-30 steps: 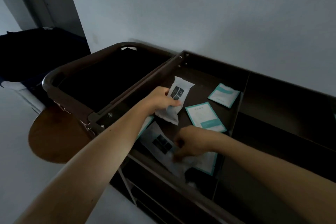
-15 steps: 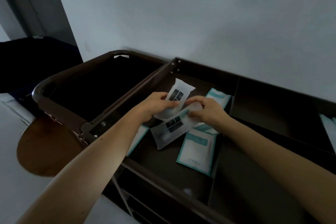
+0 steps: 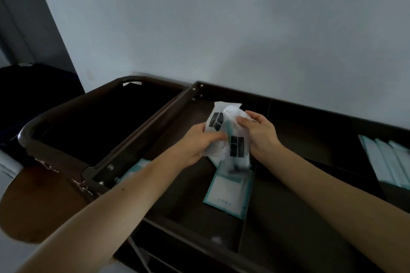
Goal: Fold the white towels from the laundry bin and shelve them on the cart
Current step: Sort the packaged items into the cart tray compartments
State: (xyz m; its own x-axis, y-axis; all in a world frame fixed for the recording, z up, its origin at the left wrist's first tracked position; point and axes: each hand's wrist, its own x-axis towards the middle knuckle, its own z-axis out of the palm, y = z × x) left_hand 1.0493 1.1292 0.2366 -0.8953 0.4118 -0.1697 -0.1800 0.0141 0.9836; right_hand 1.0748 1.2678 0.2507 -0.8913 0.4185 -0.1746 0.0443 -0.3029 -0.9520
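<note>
White towels: none in view, neither in the dark laundry bin [image 3: 57,158] on the left nor on the cart [image 3: 310,117]. Instead, two white sachets held up together over the left compartment of the cart's top tray [image 3: 186,197]. Left grip [image 3: 195,142] curled round the left sachet [image 3: 215,121], thumb across its face. Right grip [image 3: 260,133] pinching the right sachet [image 3: 237,149] near its top, overlapping the other. Probably being squared into one bundle, to go down tidily and free some tray space.

Directly below, flat on the tray floor, a teal-bordered sachet [image 3: 226,195]. Near left, another teal edge [image 3: 135,167] peeking out past the left forearm. Far right, a neat row of pale packets [image 3: 388,162] in a compartment of their own.

Labels: dark blocks printed on both white sachets and a small line of print low on the teal-bordered one, none legible. Towel folding judged not yet begun.
</note>
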